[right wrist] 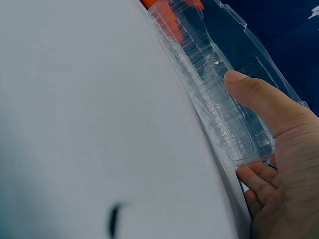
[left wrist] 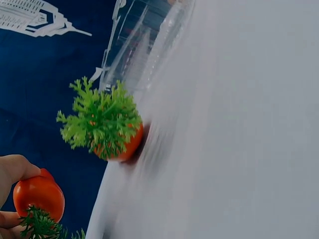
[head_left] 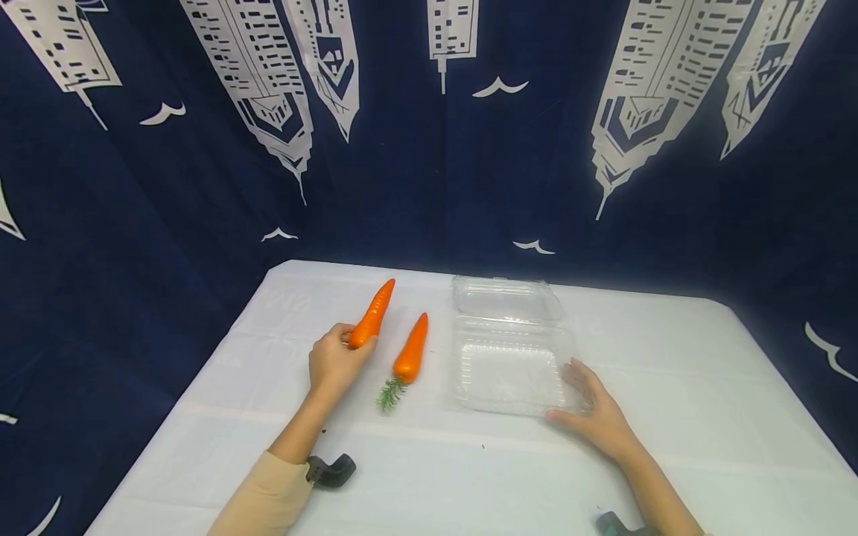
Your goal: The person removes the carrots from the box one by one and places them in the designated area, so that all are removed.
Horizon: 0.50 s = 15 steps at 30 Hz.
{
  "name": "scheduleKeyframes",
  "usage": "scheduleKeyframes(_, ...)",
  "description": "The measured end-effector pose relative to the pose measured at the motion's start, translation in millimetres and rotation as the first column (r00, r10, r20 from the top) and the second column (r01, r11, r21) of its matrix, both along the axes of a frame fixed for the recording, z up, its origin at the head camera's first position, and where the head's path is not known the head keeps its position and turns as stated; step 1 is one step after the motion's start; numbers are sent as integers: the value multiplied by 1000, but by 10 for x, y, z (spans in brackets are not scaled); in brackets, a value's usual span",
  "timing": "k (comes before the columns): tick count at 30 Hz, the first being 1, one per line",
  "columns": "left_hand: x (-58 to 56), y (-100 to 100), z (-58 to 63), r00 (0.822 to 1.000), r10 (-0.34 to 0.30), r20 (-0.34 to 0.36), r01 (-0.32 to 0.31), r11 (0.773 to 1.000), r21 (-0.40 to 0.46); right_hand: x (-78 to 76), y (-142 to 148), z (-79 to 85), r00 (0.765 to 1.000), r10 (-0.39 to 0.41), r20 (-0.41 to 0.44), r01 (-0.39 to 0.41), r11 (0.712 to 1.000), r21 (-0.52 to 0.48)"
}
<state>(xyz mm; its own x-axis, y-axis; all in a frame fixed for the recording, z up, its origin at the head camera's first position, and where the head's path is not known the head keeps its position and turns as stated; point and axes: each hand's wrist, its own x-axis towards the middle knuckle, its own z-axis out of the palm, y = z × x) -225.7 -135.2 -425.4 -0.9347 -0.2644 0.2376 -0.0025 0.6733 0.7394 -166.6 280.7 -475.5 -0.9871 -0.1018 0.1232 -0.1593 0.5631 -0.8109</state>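
Observation:
My left hand (head_left: 333,361) grips an orange carrot (head_left: 372,316) by its thick end, tip pointing away. In the left wrist view, green leaves hang from this held carrot (left wrist: 42,194). Just to its right on the table lies a second carrot (head_left: 412,353), its leafy green top (left wrist: 102,119) toward me. A clear plastic clamshell container (head_left: 509,376) stands with its lid (head_left: 506,300) folded back. My right hand (head_left: 599,413) holds the container's near right corner, thumb (right wrist: 249,89) over the near wall and fingers around the side.
A white cloth covers the table (head_left: 395,469). Behind it hangs a dark blue curtain (head_left: 429,186) printed with white buildings and birds. Dark wrist-worn devices sit on the left wrist (head_left: 331,471) and the right wrist (head_left: 620,525).

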Motion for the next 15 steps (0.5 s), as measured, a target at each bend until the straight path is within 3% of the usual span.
scheduleKeyframes(9,15,-138,-95,999,41,18,-40,998,-54,-22,1,-27,1000,8,-12,-8,1000,-5)
scheduleKeyframes(15,23,-203,-87,996,93,16,-91,992,-90,-15,1,-7,1000,-5,15,5,1000,-3)
